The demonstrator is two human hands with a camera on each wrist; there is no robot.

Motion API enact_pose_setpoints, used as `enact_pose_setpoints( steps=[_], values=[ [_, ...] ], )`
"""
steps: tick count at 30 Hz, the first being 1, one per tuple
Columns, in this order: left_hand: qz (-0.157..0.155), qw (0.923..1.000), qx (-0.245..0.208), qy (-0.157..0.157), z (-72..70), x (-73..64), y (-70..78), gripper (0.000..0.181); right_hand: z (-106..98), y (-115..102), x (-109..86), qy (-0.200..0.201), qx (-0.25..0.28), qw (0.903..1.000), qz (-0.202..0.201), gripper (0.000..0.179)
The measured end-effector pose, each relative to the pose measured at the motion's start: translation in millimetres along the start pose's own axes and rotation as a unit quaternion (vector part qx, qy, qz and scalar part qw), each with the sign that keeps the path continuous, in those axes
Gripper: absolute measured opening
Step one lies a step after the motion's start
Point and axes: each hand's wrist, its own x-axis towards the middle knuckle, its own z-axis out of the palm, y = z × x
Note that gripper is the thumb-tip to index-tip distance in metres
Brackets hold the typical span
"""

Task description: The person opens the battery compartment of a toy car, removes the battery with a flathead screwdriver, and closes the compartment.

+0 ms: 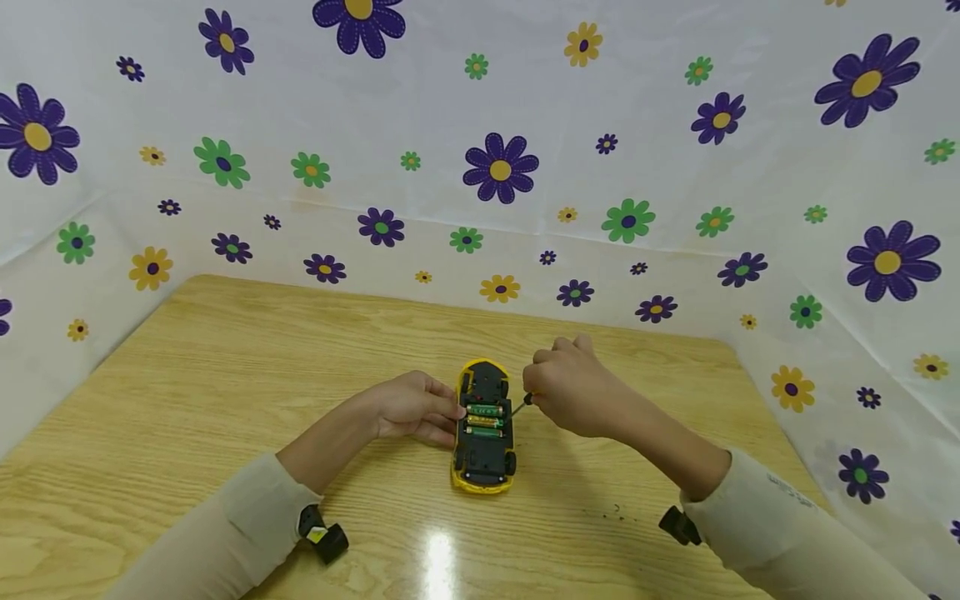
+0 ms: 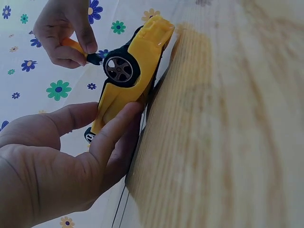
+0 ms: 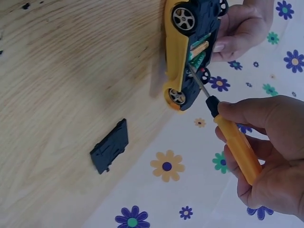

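Observation:
A yellow toy car (image 1: 483, 483) lies upside down on the table, its black underside up. Its battery compartment shows several green and gold batteries (image 1: 483, 422). My left hand (image 1: 412, 408) holds the car by one side, thumb at the upper edge and fingers along the body in the left wrist view. In my right hand (image 1: 573, 387) is a screwdriver (image 3: 237, 147) with an orange handle and black collar. Its metal tip reaches the edge of the battery compartment, on the side away from my left hand.
A black battery cover (image 3: 110, 146) lies on the wooden table (image 1: 225, 367) in the right wrist view. Several tiny dark bits (image 1: 617, 507) lie nearer me, right of the car. A flowered white sheet (image 1: 420, 108) stands behind the table and at its sides.

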Motion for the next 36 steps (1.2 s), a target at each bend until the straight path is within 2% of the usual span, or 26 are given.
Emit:
enact_pose_setpoints(
  steps=[14, 24, 31, 36],
  values=[
    [0.002, 1.0, 0.003, 0.0, -0.3, 0.5, -0.7, 0.059, 15.2, 21.1, -15.0, 0.042, 0.121, 0.9917, 0.011, 0.01],
    [0.002, 1.0, 0.003, -0.002, -1.0, -0.1, -0.6, 0.061, 30.6, 31.6, -26.6, 0.066, 0.163, 0.9841, 0.024, 0.009],
    [0.006, 0.9999, 0.008, -0.01, -0.7, -0.8, -0.1, 0.05, 46.0, 38.2, -34.0, 0.104, 0.205, 0.9729, 0.026, 0.01],
    [0.005, 0.9999, 0.007, -0.006, -0.6, 0.2, -1.0, 0.054, 55.6, 41.5, -40.0, 0.113, 0.245, 0.9622, 0.033, 0.011]
  ],
)
